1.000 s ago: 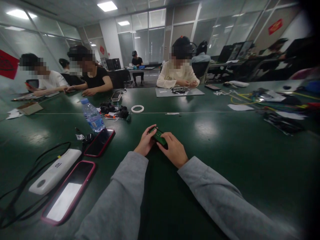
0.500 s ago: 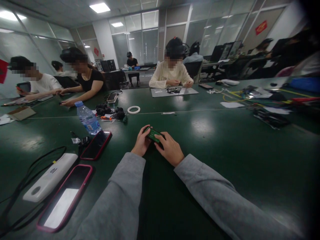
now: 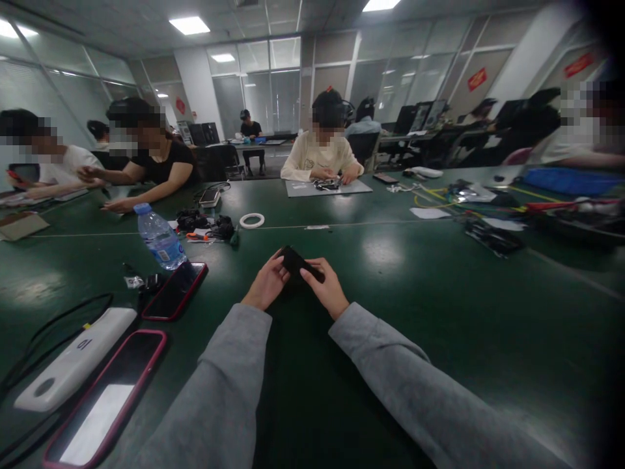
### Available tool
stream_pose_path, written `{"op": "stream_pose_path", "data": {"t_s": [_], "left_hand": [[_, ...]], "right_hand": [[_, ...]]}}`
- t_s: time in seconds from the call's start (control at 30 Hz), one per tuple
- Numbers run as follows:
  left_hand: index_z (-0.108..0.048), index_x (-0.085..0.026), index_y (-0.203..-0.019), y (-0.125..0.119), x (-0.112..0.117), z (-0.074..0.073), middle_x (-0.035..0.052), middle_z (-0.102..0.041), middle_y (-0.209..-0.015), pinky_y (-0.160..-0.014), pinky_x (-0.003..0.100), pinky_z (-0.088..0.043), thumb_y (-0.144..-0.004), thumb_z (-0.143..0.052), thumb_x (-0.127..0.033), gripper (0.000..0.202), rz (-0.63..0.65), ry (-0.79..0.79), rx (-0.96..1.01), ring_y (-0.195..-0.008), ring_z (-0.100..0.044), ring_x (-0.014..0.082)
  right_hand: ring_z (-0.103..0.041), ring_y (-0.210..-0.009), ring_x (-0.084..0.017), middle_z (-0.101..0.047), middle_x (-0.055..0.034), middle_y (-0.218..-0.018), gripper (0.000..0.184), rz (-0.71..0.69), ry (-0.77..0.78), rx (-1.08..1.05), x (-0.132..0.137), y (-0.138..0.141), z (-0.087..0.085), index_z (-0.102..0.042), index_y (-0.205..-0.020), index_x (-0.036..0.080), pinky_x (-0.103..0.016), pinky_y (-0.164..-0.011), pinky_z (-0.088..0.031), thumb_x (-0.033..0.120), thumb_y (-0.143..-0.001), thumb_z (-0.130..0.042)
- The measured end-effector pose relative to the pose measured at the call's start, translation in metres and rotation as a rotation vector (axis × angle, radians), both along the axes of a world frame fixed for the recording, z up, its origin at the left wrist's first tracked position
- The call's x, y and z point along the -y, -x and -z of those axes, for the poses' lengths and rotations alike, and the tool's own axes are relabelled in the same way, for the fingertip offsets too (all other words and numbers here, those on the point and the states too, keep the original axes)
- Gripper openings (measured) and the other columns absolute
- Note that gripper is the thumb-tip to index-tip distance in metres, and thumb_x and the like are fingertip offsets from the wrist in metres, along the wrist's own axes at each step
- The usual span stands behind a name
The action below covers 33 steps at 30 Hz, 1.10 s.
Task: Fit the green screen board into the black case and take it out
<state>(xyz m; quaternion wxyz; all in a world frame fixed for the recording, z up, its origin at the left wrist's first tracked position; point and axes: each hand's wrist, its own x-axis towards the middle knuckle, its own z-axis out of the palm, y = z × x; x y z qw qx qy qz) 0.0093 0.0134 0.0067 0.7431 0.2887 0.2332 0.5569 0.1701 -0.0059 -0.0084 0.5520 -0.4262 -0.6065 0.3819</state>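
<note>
Above the dark green table, my two hands hold a circuit board module (image 3: 295,260), a small slim rectangle. Its black face is toward me, and the green side is hidden. The left end is gripped by my left hand (image 3: 267,281), thumb along the near edge and fingers curled behind. At the right end my right hand (image 3: 328,286) pinches it between thumb and fingers. The module is tilted, its right end lower than its left. Neither hand touches anything else.
Left of my arms lie a red-edged phone (image 3: 174,292), a pink-cased phone (image 3: 108,398) and a white device (image 3: 78,358) with black cables. A water bottle (image 3: 160,238) and a white ring (image 3: 252,221) stand beyond. Across the table, a person (image 3: 319,153) works over a grey mat (image 3: 359,187).
The module has been turned over: its green circuit side showed before, and now its black face does. My right thumb and fingers have moved to its right end. The view has shifted slightly right.
</note>
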Motion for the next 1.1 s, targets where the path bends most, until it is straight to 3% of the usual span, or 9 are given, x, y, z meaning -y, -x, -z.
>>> {"op": "stream_pose_path", "data": {"t_s": [0.1,0.17,0.33,0.47,0.63,0.73,0.83,0.93,1.1], "left_hand": [[-0.058,-0.019,-0.105,-0.004,0.001,0.001,0.0032,-0.064,-0.098,-0.083,0.027,-0.046,-0.075,-0.064,-0.015,0.031,0.067,-0.052,-0.019,-0.090,-0.061,0.0128],[-0.057,-0.020,-0.109,-0.006,0.002,0.002,0.0033,-0.064,-0.099,-0.082,0.026,-0.046,-0.074,-0.066,-0.014,0.037,0.077,-0.076,-0.052,-0.087,-0.061,0.0121],[-0.053,-0.018,-0.111,-0.009,0.002,0.007,0.0042,-0.063,-0.099,-0.079,0.027,-0.046,-0.064,-0.074,-0.010,0.052,0.020,-0.058,-0.141,-0.085,-0.062,0.0127],[-0.049,-0.018,-0.112,-0.009,0.001,0.011,0.0032,-0.064,-0.092,-0.073,0.025,-0.047,-0.062,-0.077,-0.012,0.058,-0.051,-0.083,-0.188,-0.078,-0.062,0.0117],[-0.042,-0.021,-0.119,-0.010,0.000,0.011,0.0025,-0.064,-0.089,-0.071,0.025,-0.048,-0.060,-0.079,-0.015,0.070,-0.131,-0.073,-0.219,-0.074,-0.063,0.0121],[-0.043,-0.020,-0.117,-0.009,-0.001,0.008,0.0037,-0.064,-0.091,-0.073,0.026,-0.048,-0.060,-0.079,-0.017,0.067,-0.154,-0.042,-0.213,-0.076,-0.063,0.0124],[-0.047,-0.018,-0.113,-0.006,-0.001,0.005,0.0057,-0.065,-0.096,-0.077,0.027,-0.048,-0.062,-0.078,-0.019,0.060,-0.154,-0.017,-0.204,-0.080,-0.064,0.0130],[-0.047,-0.019,-0.117,-0.002,0.000,0.005,0.0052,-0.066,-0.093,-0.080,0.029,-0.048,-0.061,-0.078,-0.017,0.065,-0.146,-0.036,-0.256,-0.080,-0.064,0.0144],[-0.046,-0.019,-0.125,0.001,0.000,0.007,0.0065,-0.066,-0.094,-0.085,0.034,-0.046,-0.063,-0.077,-0.016,0.070,-0.069,-0.110,-0.310,-0.087,-0.064,0.0175]], "right_hand": [[-0.060,-0.080,-0.015,-0.060,-0.0013,-0.088,0.034,-0.165,0.387,-0.516,-0.002,0.001,-0.003,-0.050,-0.095,0.020,-0.035,-0.075,-0.053,0.039,-0.075,-0.069],[-0.061,-0.083,-0.014,-0.061,-0.0011,-0.090,0.028,-0.243,0.543,-0.779,-0.001,0.003,-0.006,-0.050,-0.092,0.019,-0.035,-0.078,-0.055,0.033,-0.076,-0.069],[-0.062,-0.089,-0.013,-0.063,-0.0043,-0.097,0.014,-0.298,0.747,-1.041,0.002,0.004,-0.013,-0.055,-0.096,0.016,-0.030,-0.084,-0.056,0.025,-0.086,-0.058],[-0.062,-0.087,-0.013,-0.064,-0.0049,-0.095,0.014,-0.333,0.777,-1.033,0.000,0.002,-0.013,-0.058,-0.096,0.015,-0.031,-0.081,-0.057,0.026,-0.089,-0.054],[-0.061,-0.090,-0.012,-0.063,-0.0040,-0.098,0.017,-0.379,0.637,-0.874,-0.006,-0.001,-0.006,-0.059,-0.096,0.015,-0.027,-0.084,-0.055,0.028,-0.085,-0.060],[-0.060,-0.097,-0.014,-0.061,-0.0061,-0.104,0.027,-0.443,0.602,-0.798,-0.010,-0.003,-0.003,-0.059,-0.098,0.014,-0.028,-0.088,-0.053,0.036,-0.085,-0.060],[-0.059,-0.097,-0.013,-0.061,-0.0061,-0.104,0.032,-0.477,0.568,-0.725,-0.012,-0.005,-0.002,-0.059,-0.099,0.014,-0.026,-0.086,-0.052,0.041,-0.083,-0.062],[-0.059,-0.091,-0.012,-0.061,-0.0053,-0.102,0.034,-0.486,0.540,-0.633,-0.010,-0.005,-0.002,-0.058,-0.100,0.014,-0.023,-0.079,-0.052,0.040,-0.080,-0.065],[-0.059,-0.089,-0.011,-0.061,-0.0033,-0.102,0.046,-0.410,0.524,-0.592,-0.006,-0.003,-0.006,-0.055,-0.107,0.015,-0.020,-0.076,-0.049,0.027,-0.068,-0.076]]}}
